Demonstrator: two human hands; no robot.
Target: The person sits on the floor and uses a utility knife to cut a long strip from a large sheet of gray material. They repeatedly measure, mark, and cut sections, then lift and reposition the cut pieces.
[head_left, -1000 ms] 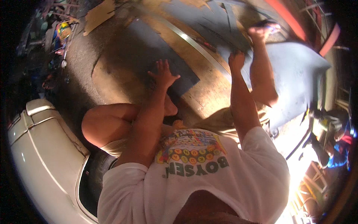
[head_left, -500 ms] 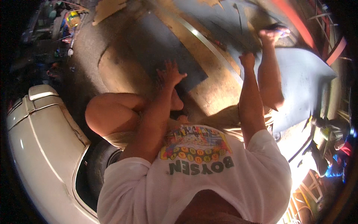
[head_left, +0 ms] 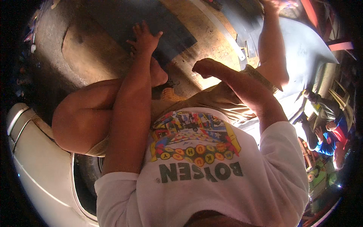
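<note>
My left hand (head_left: 145,39) reaches out over a dark grey flat sheet (head_left: 113,20) on the floor, its fingers spread and nothing in them. Whether its palm touches the sheet, I cannot tell. In front of my torso, my right hand (head_left: 207,68) is bent inward with the fingers curled together; what it holds, if anything, is hidden. Brown, worn sheet material (head_left: 81,51) lies under and beside the dark sheet. A long pale metal strip (head_left: 223,28) runs across the floor beyond my right hand.
On the left stands a cream car body (head_left: 41,178) with a wheel (head_left: 89,170) in its arch. A curved grey panel (head_left: 302,49) lies right of my outstretched leg. Red bars (head_left: 310,13) stand at the far right. Another person (head_left: 329,132) in blue and red is at the right edge.
My right hand has swung left and nearer my body, from beside my right leg. My left hand stays spread over the dark sheet. The whole view has shifted.
</note>
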